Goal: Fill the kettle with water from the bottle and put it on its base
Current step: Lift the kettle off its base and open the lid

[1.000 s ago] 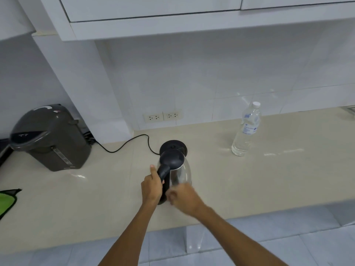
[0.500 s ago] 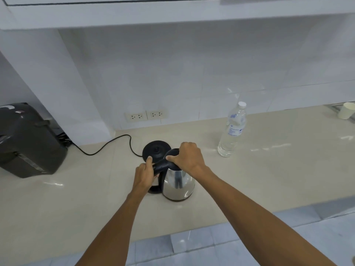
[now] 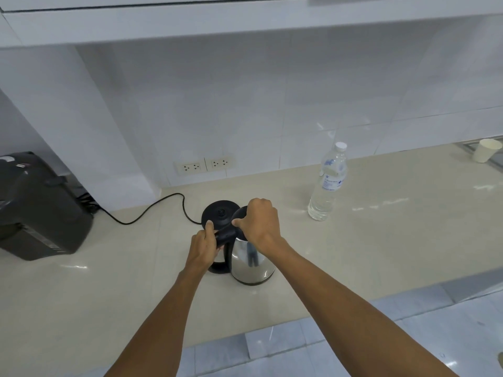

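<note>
Gripping kettle [image 3: 251, 263] handle with left hand [image 3: 202, 247], right hand [image 3: 260, 227] pinching lid; slick steel, probably empty-light, mid-frame.

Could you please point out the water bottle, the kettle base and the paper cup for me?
water bottle [image 3: 330, 180], head view, on its label.
kettle base [image 3: 220, 212], head view, top centre.
paper cup [image 3: 487, 151], head view, side wall.

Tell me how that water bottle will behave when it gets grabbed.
The water bottle looks nearly full, so probably heavy for its size. Its clear thin plastic may flex under a squeeze. Tall, narrow and upright on the glossy counter, it could tip or slide if nudged.
</note>
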`<state>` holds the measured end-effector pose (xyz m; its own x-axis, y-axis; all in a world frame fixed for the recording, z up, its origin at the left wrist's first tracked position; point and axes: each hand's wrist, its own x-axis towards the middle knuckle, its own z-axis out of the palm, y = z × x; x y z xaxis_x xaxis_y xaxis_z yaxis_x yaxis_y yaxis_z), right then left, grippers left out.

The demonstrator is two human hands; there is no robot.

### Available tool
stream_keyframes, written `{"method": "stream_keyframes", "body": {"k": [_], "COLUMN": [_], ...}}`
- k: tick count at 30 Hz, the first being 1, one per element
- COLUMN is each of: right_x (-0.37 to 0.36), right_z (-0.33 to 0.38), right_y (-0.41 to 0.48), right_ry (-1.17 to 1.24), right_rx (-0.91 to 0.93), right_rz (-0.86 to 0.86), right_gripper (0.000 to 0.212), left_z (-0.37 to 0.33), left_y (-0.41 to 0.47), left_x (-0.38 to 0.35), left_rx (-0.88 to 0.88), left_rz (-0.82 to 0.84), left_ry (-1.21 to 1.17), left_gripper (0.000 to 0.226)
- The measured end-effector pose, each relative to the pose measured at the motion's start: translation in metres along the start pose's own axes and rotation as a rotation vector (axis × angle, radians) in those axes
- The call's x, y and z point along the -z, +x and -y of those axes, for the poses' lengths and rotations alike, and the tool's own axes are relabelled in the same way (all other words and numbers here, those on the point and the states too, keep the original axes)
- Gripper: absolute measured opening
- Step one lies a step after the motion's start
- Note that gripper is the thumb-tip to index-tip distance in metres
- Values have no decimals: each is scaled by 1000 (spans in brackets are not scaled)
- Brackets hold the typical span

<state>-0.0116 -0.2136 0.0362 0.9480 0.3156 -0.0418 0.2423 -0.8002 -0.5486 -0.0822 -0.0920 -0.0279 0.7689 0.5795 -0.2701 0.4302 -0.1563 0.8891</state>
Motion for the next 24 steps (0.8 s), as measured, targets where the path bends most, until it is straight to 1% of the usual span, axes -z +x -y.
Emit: {"method": "stream_keyframes", "body": {"k": [2,3,6,8,9,11,13,15,16,17,18,19,20,21,22,23,24], "right_x": [2,2,1,1,1,0,-3,-8,-12,-15,-19,-23,-27,-28,-28,-33,-35], "right_z": [9,14,26,41,50,65,79,91,96,101,104,107,106,106,108,107,109], "right_y": [-5,-7,-14,-23,-28,-37,-48,-57,-61,-66,-69,-72,-73,-76,-79,-81,-86], "right_ry": [-47,-80,-237,-347,-393,-489,-587,-700,-748,-803,-845,-858,-845,-843,-841,-835,-874], "right_rx": [51,84,200,276,307,349,397,431,444,448,459,456,459,455,468,483,483], "right_rz": [-27,-52,-83,-90,-97,-91,-60,-19,6,41,41,45,34,47,67,86,123], "right_gripper": [18,12,16,18,19,20,22,21,21,21,22,23,25,28,31,33,33], "left_z": [0,-1,-3,-5,1,-7,-30,-56,-67,-72,-75,-69,-69,-59,-57,-61,-59], "left_y": [0,0,-1,-3,0,-4,-17,-31,-41,-48,-55,-57,-61,-56,-57,-61,-64], "left_x": [3,5,7,9,12,11,6,-2,-1,0,5,11,13,17,19,19,23], "left_rx": [-9,-10,-57,-68,-55,-66,-150,-273,-290,-278,-261,-237,-176,-178,-199,-219,-212], "left_rz": [0,8,2,-9,0,7,-20,-92,-147,-214,-286,-290,-286,-303,-335,-342,-312], "left_ry": [19,45,102,153,195,290,387,468,530,703,773,856,867,914,885,910,915], "left_gripper": [64,66,73,71,65,46,22,26,25,27,32,35,37,37,37,37,38]}}
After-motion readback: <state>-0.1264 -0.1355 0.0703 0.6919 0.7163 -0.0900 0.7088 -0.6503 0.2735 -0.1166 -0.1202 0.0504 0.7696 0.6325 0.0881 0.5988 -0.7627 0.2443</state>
